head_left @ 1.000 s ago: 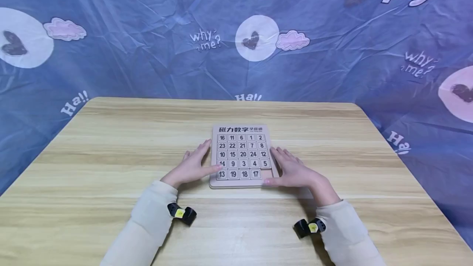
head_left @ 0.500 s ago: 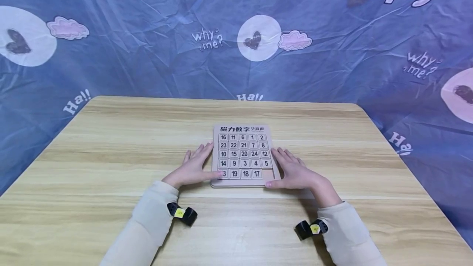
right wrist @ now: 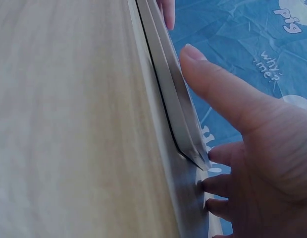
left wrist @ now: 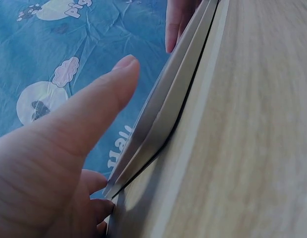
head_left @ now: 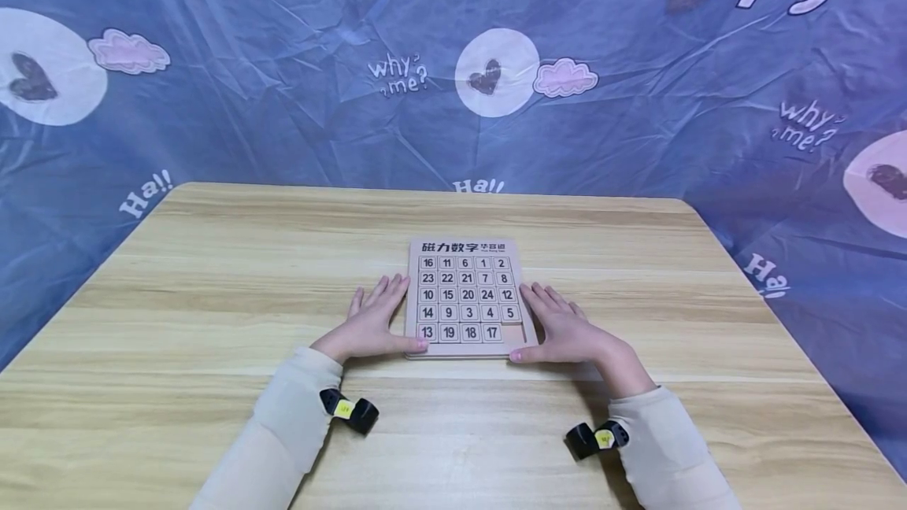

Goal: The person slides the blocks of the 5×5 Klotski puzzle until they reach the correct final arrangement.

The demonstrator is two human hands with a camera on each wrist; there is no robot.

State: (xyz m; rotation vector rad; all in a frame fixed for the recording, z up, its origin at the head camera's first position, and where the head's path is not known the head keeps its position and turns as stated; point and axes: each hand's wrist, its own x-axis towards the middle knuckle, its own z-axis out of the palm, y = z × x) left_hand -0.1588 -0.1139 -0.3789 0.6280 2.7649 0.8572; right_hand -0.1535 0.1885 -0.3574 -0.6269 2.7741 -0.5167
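Note:
A number sliding puzzle (head_left: 468,351) lies flat on the wooden table, its numbered tiles in rows under a printed title. The bottom right corner of its grid has a gap beside the 17 tile (head_left: 492,333). My left hand (head_left: 368,329) rests at the puzzle's left side, fingers extended along the edge and thumb over the lower left corner. On the opposite side, my right hand (head_left: 563,330) has its fingers along the right edge, its thumb by the lower right corner. In the left wrist view, the left thumb (left wrist: 106,99) is raised clear of the puzzle's edge.
The table (head_left: 212,282) has a light wood grain and rounded far corners. Behind it hangs a blue printed curtain (head_left: 298,124). Black wrist cameras (head_left: 364,415) sit on both sleeves.
My left thumb has moved down from beside the 14 tile, across the 13 tile, to the lower left corner. The right hand and the puzzle have barely moved.

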